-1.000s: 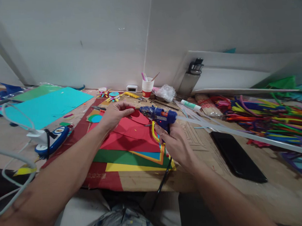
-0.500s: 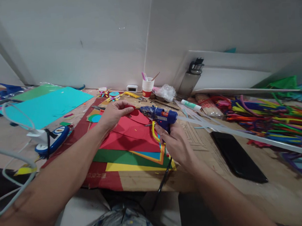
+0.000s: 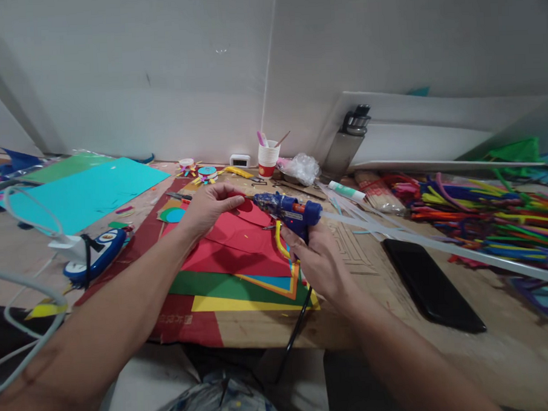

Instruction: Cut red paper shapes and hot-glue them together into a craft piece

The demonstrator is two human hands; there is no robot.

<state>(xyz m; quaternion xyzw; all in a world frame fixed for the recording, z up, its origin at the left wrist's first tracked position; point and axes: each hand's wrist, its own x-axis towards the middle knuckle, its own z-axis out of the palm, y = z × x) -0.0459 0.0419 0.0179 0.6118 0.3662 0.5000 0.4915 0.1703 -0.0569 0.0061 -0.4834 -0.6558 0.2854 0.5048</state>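
Note:
My right hand (image 3: 319, 252) is wrapped around a blue hot glue gun (image 3: 296, 209), its nozzle pointing left and a long clear glue stick (image 3: 370, 222) running out of its back. Close to the nozzle, my left hand (image 3: 213, 211) is closed in a pinch on a small red paper piece (image 3: 245, 205); its full outline is partly hidden by the fingers. Below both hands lies red paper (image 3: 231, 262) on top of green paper (image 3: 200, 282) and yellow paper (image 3: 242, 302). A yellow handle (image 3: 281, 238), apparently of scissors, rests beside the right fingers.
A black phone (image 3: 432, 283) lies right of my right hand, with pipe cleaners (image 3: 478, 215) beyond it. Paper cups (image 3: 268, 158), a bottle (image 3: 346, 145) and a glue tube (image 3: 346, 191) stand or lie farther back. Turquoise paper (image 3: 92, 192) and a blue power strip (image 3: 97, 255) are on the left.
Both hands stay almost in place, with the glue gun's nozzle beside the red paper piece. I see no clear movement of other things.

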